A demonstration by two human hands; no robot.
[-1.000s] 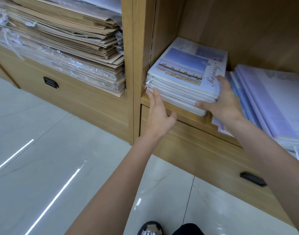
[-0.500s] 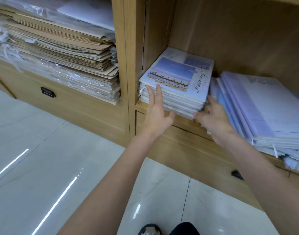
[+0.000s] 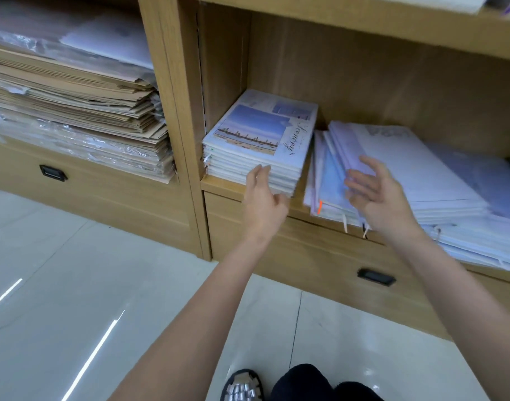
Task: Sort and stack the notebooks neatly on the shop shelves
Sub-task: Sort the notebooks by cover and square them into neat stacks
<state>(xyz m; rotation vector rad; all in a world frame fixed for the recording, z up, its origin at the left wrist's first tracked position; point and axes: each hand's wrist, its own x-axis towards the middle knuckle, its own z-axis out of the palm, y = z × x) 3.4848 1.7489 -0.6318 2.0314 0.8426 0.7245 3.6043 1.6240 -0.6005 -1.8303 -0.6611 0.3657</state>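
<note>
Head view, only one there is. Looking down into a wooden shelf unit [image 3: 172, 91], right-hand bay. Neat stack of notebooks [image 3: 259, 140] with a "Scenery" cover tucked in the bay's left corner, near-left edge tight to the divider, front edge just about flush with the shelf lip [image 3: 225, 185], slightly rotated though. Small gap of bare wood to its right, then a sloppier pile of lilac notebooks [image 3: 407, 166], fanned out, several front edges sticking past the lip, ribbon tags dangling over the drawer front [image 3: 306, 250].

Left hand [image 3: 262, 198] in front of the Scenery stack's near-right corner, fingers straightish and relaxed, tips right at the stack's front edge; can't tell if actually touching. Holding nothing.

Right hand [image 3: 375, 195] spread wide over the left part of the lilac pile, fingers splayed, nothing gripped. A bit blurred, so contact with the top cover not clear.

Plenty of headroom above both stacks, back wall well behind. Left bay crammed with brown paper envelopes [image 3: 74, 111] and plastic-wrapped stuff. Glossy tile floor [image 3: 88, 285] below, shoe [image 3: 242, 386] at the bottom edge.
</note>
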